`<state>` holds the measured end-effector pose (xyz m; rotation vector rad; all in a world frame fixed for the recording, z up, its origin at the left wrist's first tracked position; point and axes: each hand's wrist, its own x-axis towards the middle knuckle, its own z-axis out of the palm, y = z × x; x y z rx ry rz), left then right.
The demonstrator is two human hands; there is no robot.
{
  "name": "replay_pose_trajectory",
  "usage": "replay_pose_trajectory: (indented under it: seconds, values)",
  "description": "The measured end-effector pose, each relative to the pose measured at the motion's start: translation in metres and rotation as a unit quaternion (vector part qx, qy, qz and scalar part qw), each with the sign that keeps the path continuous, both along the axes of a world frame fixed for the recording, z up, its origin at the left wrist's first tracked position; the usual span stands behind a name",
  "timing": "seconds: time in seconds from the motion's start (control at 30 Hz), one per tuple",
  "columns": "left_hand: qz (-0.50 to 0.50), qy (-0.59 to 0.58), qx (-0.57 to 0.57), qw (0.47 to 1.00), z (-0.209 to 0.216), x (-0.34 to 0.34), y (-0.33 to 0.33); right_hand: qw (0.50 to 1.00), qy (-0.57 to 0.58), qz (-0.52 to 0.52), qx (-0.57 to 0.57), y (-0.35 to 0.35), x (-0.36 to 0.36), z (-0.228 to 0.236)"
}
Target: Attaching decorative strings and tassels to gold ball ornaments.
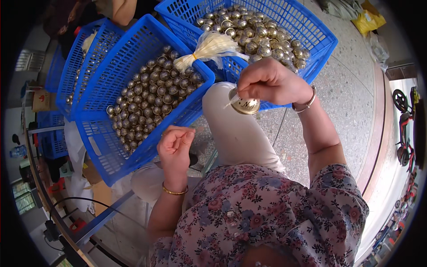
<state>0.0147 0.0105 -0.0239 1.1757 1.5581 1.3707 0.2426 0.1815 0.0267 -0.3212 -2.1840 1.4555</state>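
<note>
My right hand [271, 82] is raised over my right knee, its thumb and fingers pinched at the top of a shiny silver-gold ball ornament [247, 107] with dark lettering. A short pale strip [230, 103] sticks out beside the pinch. My left hand [175, 144] is held lower, near the front edge of the left blue basket, with its fingers curled and thumb against them. Whatever may be between those fingers is too small to make out. A bundle of pale, thin ribbons [213, 46], bound with a yellow band, lies across the basket rims.
Two blue plastic baskets, one at the left [147, 31] and one at the far right [327, 33], hold many similar metallic balls. More blue baskets [91, 33] stand further left, near another person's arm [122, 10]. A yellow bag [369, 20] lies on the speckled floor.
</note>
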Motion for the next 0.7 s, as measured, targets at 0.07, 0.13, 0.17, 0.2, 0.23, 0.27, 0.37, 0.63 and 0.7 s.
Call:
replay_pose_trajectory:
  seconds: [0.07, 0.13, 0.17, 0.2, 0.23, 0.27, 0.37, 0.63, 0.7]
  values:
    - [0.018, 0.003, -0.013, 1.0, -0.01, -0.02, -0.005, 0.989, 0.021, -0.12, -0.082, 0.024, 0.025, -0.003]
    - [0.051, 0.017, -0.036, 0.998, -0.005, -0.023, -0.009, 0.969, 0.015, -0.222, -0.104, 0.052, 0.041, -0.008]
    - [0.05, 0.017, -0.036, 0.998, -0.005, -0.023, -0.007, 0.955, -0.004, -0.276, -0.11, 0.067, 0.048, -0.011]
    - [0.06, -0.015, -0.043, 0.997, -0.006, -0.022, -0.005, 0.959, 0.032, -0.258, -0.116, 0.088, 0.059, -0.024]
    - [0.075, -0.044, -0.051, 0.995, -0.007, -0.022, -0.003, 0.959, 0.033, -0.257, -0.118, 0.103, 0.058, -0.035]
    - [0.071, -0.046, -0.052, 0.995, -0.007, -0.022, 0.0, 0.937, 0.04, -0.335, -0.086, 0.113, 0.062, -0.04]
    - [0.037, -0.007, -0.066, 0.997, -0.008, -0.023, 0.009, 0.87, 0.046, -0.49, 0.017, 0.126, 0.05, -0.051]
    - [-0.086, 0.114, -0.055, 0.988, -0.006, -0.019, 0.048, 0.921, -0.216, -0.32, 0.05, 0.116, 0.044, -0.103]
    - [-0.105, 0.15, -0.059, 0.981, -0.007, -0.017, 0.064, 0.932, -0.252, -0.253, 0.061, 0.115, 0.042, -0.124]
